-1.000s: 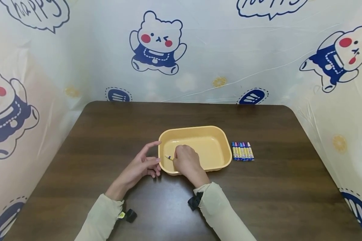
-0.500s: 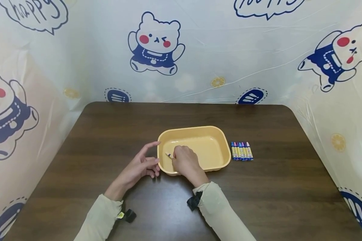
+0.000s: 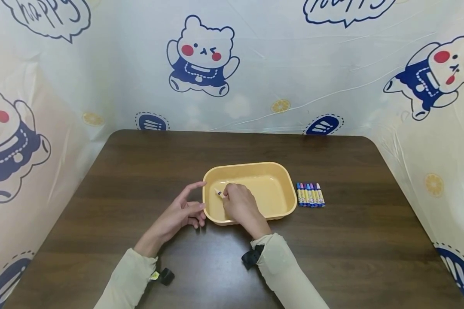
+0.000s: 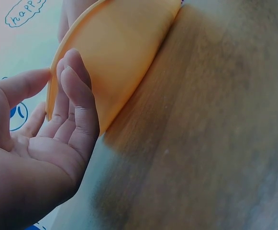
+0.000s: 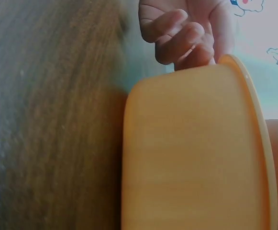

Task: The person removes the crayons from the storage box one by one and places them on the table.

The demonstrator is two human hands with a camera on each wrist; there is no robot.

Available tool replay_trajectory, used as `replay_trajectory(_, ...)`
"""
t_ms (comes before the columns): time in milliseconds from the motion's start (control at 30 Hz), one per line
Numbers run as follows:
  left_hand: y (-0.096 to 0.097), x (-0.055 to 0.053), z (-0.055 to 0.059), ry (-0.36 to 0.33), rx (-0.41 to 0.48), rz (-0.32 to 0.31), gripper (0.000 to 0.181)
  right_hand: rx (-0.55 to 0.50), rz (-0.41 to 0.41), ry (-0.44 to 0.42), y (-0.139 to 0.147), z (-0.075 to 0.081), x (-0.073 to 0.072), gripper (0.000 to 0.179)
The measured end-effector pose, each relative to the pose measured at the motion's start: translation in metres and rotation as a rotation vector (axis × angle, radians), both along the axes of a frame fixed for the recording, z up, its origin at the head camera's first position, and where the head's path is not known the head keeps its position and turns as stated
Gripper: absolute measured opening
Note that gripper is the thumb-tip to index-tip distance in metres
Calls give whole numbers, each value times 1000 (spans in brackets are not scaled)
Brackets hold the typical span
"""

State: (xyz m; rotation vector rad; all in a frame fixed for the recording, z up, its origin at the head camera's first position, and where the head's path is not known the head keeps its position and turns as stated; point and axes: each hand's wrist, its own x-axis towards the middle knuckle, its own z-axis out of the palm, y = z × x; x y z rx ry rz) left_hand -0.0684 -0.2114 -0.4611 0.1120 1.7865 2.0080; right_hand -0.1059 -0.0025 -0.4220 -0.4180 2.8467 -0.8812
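Note:
In the head view a yellow plastic tray sits on the table. My right hand is inside its left half, fingers curled round a slim marker. Only the marker's pale end and a dark blue band poke out to the left; the rest is hidden in the fist. At the tray's left end, my left hand touches the rim with index finger and thumb spread apart. Its other fingers bend loosely outside the wall, as the left wrist view shows beside the tray. The tray wall hides most of the right hand in the right wrist view.
Several markers with yellow bodies and coloured ends lie side by side just right of the tray. Brown wood-grain table surrounds them. A curtain printed with bears hangs behind and at both sides.
The marker's pale end has swung upward and slightly right as my right hand shifts a little away from me within the tray. My left hand stays at the rim.

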Motion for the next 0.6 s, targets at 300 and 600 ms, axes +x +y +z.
replay_trajectory(300, -1, 1, -1, 3, 16, 0, 66, -66, -40, 58, 12, 11, -3, 12)
replay_trajectory(600, 0, 1, 0, -2, 3, 2, 64, -227, -46, 44, 34, 26, -8, 4)
